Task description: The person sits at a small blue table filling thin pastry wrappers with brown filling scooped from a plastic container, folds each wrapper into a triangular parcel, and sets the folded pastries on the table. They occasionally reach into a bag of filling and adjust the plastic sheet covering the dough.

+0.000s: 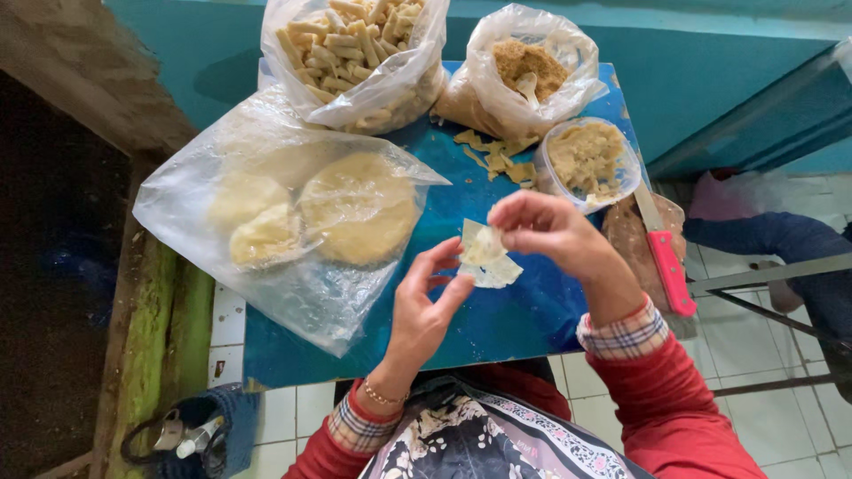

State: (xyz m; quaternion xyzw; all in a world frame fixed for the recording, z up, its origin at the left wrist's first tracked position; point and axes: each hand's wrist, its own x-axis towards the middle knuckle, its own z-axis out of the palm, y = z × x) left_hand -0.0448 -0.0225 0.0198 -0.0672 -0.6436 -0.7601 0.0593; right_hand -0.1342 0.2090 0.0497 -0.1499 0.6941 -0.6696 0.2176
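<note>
A thin pale dough wrapper (487, 257) hangs between both hands over the blue table (524, 319). My left hand (424, 306) supports its lower left edge with fingertips. My right hand (546, 229) pinches its upper right corner from above. Just beyond my right hand stands a small clear tub of crumbly yellowish filling (586, 160). Scraps of dough (497, 155) lie on the table beside the tub.
A large clear bag with round flat dough sheets (302, 217) covers the table's left. Behind stand a bag of finger-shaped rolls (355, 49) and a bag of brown crumbs with a spoon (528, 66). A pink-handled knife (666, 262) lies on a board at right.
</note>
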